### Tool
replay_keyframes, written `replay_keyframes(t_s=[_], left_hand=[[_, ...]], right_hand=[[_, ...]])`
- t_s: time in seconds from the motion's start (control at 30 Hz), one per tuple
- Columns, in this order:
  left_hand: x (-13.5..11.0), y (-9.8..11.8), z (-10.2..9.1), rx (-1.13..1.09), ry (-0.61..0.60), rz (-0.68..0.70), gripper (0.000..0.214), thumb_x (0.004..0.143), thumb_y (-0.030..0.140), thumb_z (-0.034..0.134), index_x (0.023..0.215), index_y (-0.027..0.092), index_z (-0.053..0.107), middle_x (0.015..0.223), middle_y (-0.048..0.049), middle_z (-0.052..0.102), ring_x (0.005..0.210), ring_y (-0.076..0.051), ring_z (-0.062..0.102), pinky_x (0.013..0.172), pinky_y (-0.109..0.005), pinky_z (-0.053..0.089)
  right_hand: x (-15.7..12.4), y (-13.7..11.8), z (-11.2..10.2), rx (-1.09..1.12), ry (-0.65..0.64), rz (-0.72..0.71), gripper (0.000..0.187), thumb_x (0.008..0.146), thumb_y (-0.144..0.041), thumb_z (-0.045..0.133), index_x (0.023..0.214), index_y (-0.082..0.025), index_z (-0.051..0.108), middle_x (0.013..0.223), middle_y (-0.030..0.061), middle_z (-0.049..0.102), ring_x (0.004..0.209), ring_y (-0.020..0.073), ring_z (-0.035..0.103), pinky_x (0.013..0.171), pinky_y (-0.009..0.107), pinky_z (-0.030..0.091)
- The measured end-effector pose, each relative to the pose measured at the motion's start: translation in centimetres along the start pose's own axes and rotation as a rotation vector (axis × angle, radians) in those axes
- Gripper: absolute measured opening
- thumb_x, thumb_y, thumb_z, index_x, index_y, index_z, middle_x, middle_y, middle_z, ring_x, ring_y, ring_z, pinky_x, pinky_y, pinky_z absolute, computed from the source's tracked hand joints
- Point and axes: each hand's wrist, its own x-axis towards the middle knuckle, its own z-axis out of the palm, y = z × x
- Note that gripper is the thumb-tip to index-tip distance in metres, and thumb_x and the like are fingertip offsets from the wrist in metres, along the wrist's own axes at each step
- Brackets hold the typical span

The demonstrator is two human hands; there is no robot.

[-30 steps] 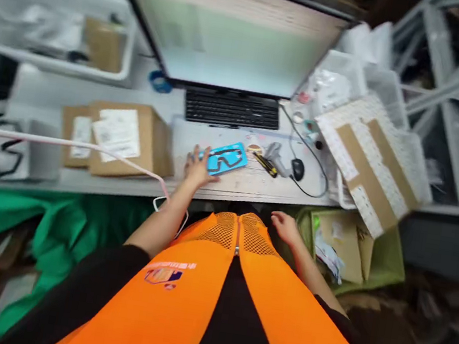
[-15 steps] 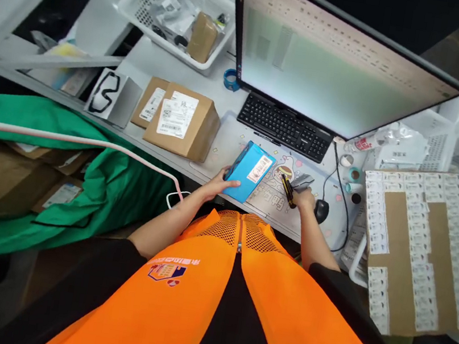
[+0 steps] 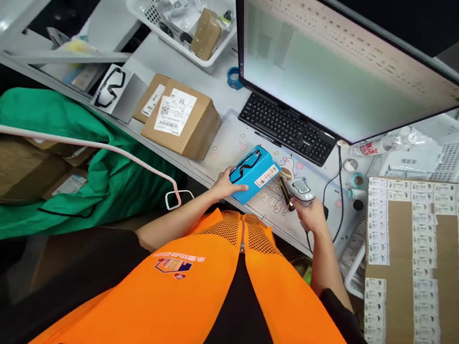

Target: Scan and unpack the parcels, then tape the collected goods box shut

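Note:
My left hand grips a small blue box with a glasses drawing and a white barcode label, tilted up off the desk mat. My right hand is closed round a grey handheld barcode scanner, whose head points at the box's label. A yellow-and-black utility knife lies on the mat between box and scanner. I wear an orange mesh vest over black sleeves.
Behind the mat stand a black keyboard and a large monitor. Brown labelled parcels and a white glasses box sit left. A cardboard sheet covered with labels lies right. A white basket is at the back; a green bag of parcels lies below.
My right hand has come up from my lap to the desk and taken hold of the scanner. My left hand has lifted and turned the blue box, so its label faces the scanner.

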Motion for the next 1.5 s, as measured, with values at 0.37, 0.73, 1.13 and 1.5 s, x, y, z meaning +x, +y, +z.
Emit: replay_keyframes(t_s=[0.37, 0.73, 1.13, 1.5], left_hand=[[-8.3, 4.9, -5.3, 0.445, -0.257, 0.278, 0.123, 0.06, 0.042, 0.099, 0.168, 0.027, 0.042, 0.154, -0.0163, 0.048, 0.142, -0.042, 0.055, 0.123, -0.053, 0.046], [-21.5, 8.5, -16.3, 0.419, -0.091, 0.146, 0.116, 0.062, 0.049, 0.096, 0.166, 0.042, 0.047, 0.162, -0.0074, 0.048, 0.148, -0.041, 0.053, 0.124, -0.047, 0.048], [-15.9, 3.5, -14.6, 0.452, 0.194, -0.074, 0.121, 0.067, 0.058, 0.092, 0.171, 0.033, 0.037, 0.155, -0.0116, 0.049, 0.143, -0.04, 0.056, 0.119, -0.049, 0.05], [-16.0, 4.1, -16.9, 0.41, 0.25, -0.042, 0.118, 0.068, 0.058, 0.092, 0.17, 0.034, 0.038, 0.149, -0.011, 0.052, 0.14, -0.041, 0.058, 0.118, -0.05, 0.051]], right_hand=[[-2.0, -1.5, -2.1, 0.064, -0.058, -0.044, 0.049, 0.083, -0.059, 0.068, 0.054, -0.024, 0.052, 0.047, 0.0013, 0.054, 0.046, 0.0163, 0.051, 0.051, 0.03, 0.042], [1.0, -4.0, -0.8, 0.03, -0.154, -0.135, 0.044, 0.085, -0.056, 0.07, 0.057, -0.026, 0.054, 0.049, 0.0004, 0.057, 0.05, 0.019, 0.053, 0.056, 0.033, 0.046], [-6.0, -12.2, 0.2, 0.011, -0.474, -0.4, 0.052, 0.08, -0.035, 0.078, 0.13, -0.022, 0.075, 0.113, 0.0047, 0.081, 0.103, 0.0288, 0.076, 0.093, 0.042, 0.063], [-6.6, -14.0, 1.2, -0.031, -0.459, -0.478, 0.053, 0.084, -0.034, 0.077, 0.137, -0.025, 0.071, 0.133, 0.0038, 0.077, 0.127, 0.0318, 0.07, 0.118, 0.047, 0.051]])
